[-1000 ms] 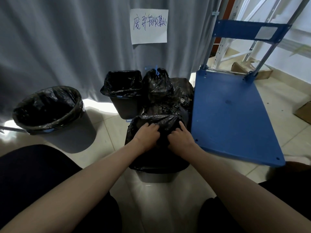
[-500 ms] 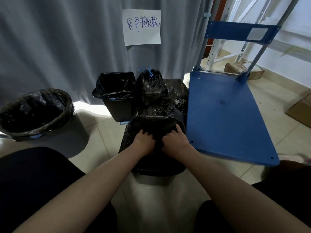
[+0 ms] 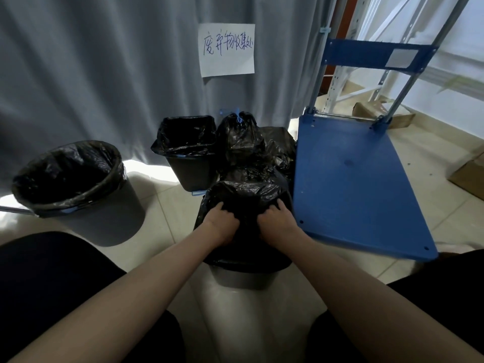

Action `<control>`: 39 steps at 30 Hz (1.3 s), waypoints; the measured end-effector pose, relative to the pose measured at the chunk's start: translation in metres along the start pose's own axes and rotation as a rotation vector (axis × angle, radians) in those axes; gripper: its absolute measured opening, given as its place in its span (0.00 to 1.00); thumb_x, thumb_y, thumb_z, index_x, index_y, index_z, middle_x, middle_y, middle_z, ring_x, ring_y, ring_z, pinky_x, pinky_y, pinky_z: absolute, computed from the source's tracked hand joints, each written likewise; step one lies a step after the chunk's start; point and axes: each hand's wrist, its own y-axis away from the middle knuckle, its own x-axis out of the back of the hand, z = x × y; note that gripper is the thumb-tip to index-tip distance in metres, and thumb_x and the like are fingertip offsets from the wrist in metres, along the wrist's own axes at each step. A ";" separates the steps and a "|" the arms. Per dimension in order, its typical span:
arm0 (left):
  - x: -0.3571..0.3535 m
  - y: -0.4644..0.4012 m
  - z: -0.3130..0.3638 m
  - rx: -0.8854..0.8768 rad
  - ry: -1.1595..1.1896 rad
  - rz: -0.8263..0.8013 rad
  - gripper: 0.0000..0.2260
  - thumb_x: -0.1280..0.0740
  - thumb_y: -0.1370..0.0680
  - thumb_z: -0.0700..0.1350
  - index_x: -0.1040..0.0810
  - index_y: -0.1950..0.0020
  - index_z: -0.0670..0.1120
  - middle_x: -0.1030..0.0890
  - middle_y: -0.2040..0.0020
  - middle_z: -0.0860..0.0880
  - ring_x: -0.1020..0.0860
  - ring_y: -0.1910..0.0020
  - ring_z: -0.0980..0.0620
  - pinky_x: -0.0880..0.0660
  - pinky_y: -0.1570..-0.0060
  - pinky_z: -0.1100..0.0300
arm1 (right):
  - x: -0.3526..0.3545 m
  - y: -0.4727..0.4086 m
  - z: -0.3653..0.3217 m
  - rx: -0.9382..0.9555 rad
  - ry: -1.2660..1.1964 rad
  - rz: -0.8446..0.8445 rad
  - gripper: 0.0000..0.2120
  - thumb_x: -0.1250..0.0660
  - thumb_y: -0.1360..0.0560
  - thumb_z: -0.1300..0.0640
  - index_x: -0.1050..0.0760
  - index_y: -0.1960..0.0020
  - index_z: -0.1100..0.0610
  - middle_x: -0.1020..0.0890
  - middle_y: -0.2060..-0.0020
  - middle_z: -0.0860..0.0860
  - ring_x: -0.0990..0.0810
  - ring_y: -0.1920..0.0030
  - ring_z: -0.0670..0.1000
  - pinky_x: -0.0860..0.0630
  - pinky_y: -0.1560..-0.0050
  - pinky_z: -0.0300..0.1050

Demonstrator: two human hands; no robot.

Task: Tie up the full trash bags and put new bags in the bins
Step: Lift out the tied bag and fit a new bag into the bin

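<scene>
Two bins [image 3: 78, 184] [image 3: 187, 153] are lined and a tied bag [image 3: 239, 134] stands behind. Left hand [image 3: 218, 225] and right hand [image 3: 276, 222], close together, clutch the new bag [image 3: 246, 195] over the nearest bin [image 3: 243, 280] (likely the last).

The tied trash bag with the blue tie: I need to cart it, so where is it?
Head view, centre: the tied trash bag stands before the curtain, between the square bin and the blue cart.

The black bag [image 3: 246, 197] in the nearest bin [image 3: 245, 280] is thin plastic film, crinkled and slightly glossy, and the bin wall under it looks like smooth matt grey plastic. The floor [image 3: 167, 213] is glossy pale tile, the curtain [image 3: 104, 74] is soft matt grey cloth, and the sign [image 3: 226, 49] on it is plain white paper. The cart deck [image 3: 353, 184] is matt blue plastic with bare metal handle tubes [image 3: 398, 98].
</scene>
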 end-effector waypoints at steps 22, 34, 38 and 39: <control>0.012 -0.012 -0.039 0.426 0.371 0.378 0.32 0.32 0.26 0.33 0.40 0.25 0.42 0.32 0.34 0.43 0.31 0.37 0.43 0.23 0.46 0.52 | -0.021 -0.017 0.026 -0.354 -0.516 0.274 0.46 0.31 0.28 0.70 0.55 0.21 0.56 0.49 0.23 0.59 0.29 0.36 0.63 0.27 0.51 0.51; 0.002 -0.027 -0.040 0.486 0.195 0.323 0.18 0.32 0.26 0.38 0.32 0.38 0.42 0.31 0.41 0.44 0.29 0.45 0.47 0.29 0.46 0.57 | -0.034 -0.020 0.024 -0.332 -0.510 0.317 0.49 0.31 0.29 0.72 0.59 0.21 0.54 0.45 0.25 0.56 0.25 0.55 0.57 0.33 0.61 0.47; 0.006 -0.022 -0.037 0.485 0.171 0.346 0.27 0.31 0.26 0.42 0.37 0.31 0.40 0.32 0.37 0.43 0.30 0.41 0.45 0.29 0.42 0.54 | -0.026 -0.014 0.025 -0.345 -0.515 0.324 0.42 0.34 0.25 0.66 0.56 0.21 0.55 0.41 0.27 0.55 0.24 0.45 0.59 0.31 0.60 0.49; 0.010 -0.018 -0.036 0.485 0.183 0.360 0.30 0.30 0.27 0.42 0.39 0.29 0.40 0.33 0.36 0.43 0.30 0.40 0.44 0.29 0.41 0.53 | -0.024 -0.012 0.026 -0.365 -0.521 0.336 0.39 0.35 0.24 0.64 0.54 0.21 0.56 0.38 0.29 0.55 0.25 0.44 0.59 0.31 0.61 0.50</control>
